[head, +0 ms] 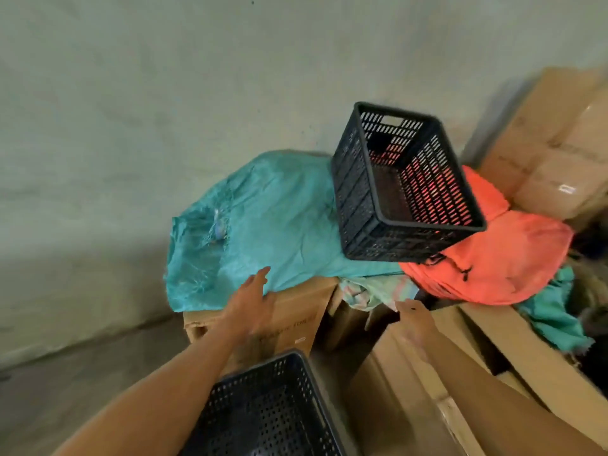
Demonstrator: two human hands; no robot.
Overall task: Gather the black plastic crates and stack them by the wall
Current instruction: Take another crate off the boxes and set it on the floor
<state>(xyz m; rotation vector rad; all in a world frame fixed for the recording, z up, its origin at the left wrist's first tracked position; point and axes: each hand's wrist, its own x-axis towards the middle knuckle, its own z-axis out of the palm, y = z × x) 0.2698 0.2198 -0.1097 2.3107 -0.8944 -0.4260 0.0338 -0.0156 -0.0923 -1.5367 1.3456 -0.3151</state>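
Note:
A black slotted plastic crate [371,205] rests tilted on a heap of teal and orange cloth, close to the pale wall [164,93]. A second black perforated crate [269,409] sits low at the bottom centre, between my forearms. My left hand [251,301] is stretched forward with fingers apart, over the edge of the teal cloth and a cardboard box, holding nothing. My right hand [416,319] reaches forward below the upper crate, fingers loosely spread and empty. Neither hand touches a crate.
The teal cloth [263,218] drapes a cardboard box [296,314]. An orange cloth [503,255] lies under and right of the upper crate. More cardboard boxes [559,143] stand at the back right and along the right [427,373]. Bare concrete floor [65,373] lies on the left.

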